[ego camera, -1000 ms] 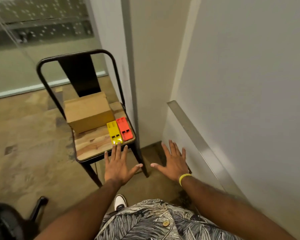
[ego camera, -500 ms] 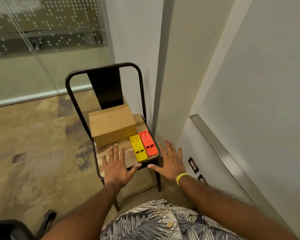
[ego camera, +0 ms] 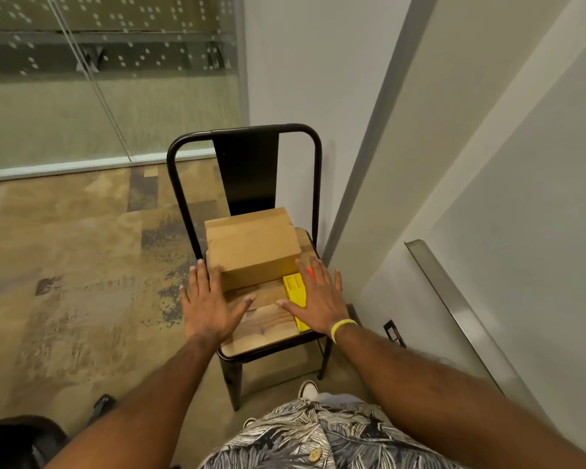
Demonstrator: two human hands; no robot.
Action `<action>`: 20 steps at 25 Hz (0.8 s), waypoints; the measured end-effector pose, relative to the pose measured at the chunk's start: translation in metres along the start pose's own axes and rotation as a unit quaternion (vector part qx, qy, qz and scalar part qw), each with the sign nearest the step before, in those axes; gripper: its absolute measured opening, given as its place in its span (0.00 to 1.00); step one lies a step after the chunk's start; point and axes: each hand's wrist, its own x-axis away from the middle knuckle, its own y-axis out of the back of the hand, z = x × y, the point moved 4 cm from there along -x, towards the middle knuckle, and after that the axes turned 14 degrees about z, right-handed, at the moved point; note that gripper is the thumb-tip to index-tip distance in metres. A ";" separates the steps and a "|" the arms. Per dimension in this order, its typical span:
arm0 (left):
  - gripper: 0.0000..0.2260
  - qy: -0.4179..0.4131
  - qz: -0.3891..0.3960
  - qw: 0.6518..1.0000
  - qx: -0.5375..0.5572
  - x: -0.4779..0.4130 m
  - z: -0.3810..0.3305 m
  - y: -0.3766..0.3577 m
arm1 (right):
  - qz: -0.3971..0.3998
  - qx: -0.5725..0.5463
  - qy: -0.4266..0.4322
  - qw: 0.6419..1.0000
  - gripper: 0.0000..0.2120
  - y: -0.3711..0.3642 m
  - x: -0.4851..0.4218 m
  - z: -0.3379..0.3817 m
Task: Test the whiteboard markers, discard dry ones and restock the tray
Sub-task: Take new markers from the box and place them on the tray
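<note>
A closed cardboard box (ego camera: 252,247) sits on the wooden seat of a black metal chair (ego camera: 261,330). Beside it on the right lie a yellow plastic case (ego camera: 293,287) and a red one (ego camera: 310,273), mostly hidden under my right hand (ego camera: 315,299). That hand is spread flat over the two cases, fingers straight. My left hand (ego camera: 208,302) is also spread flat, over the seat's left edge, its fingertips at the box's near left corner. Neither hand holds anything. A metal whiteboard tray (ego camera: 454,299) runs along the wall on the right. No markers are in sight.
The chair stands in a corner against a white wall (ego camera: 301,79), with a frosted glass partition (ego camera: 99,96) behind on the left. Patterned carpet (ego camera: 65,265) spreads to the left. A black office chair base (ego camera: 14,438) shows at bottom left. A wall outlet (ego camera: 393,331) is near the floor.
The view has shifted towards the chair and both hands have reached forward over the seat. My right hand now covers the yellow and red cases; my left has reached the box's corner.
</note>
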 end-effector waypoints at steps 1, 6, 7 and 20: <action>0.48 0.010 -0.003 1.000 0.010 -0.006 0.003 0.004 | -0.004 -0.005 0.008 1.000 0.47 0.002 -0.008 0.003; 0.47 0.025 0.003 0.998 0.063 -0.032 0.006 0.012 | -0.001 -0.048 0.047 0.998 0.46 0.016 -0.047 0.015; 0.47 0.028 0.008 0.997 0.066 -0.035 0.006 0.011 | 0.001 -0.053 0.053 0.997 0.46 0.019 -0.053 0.015; 0.29 0.044 -0.100 0.920 0.377 -0.033 -0.012 0.030 | -0.035 -0.418 0.133 0.898 0.32 0.065 -0.080 -0.005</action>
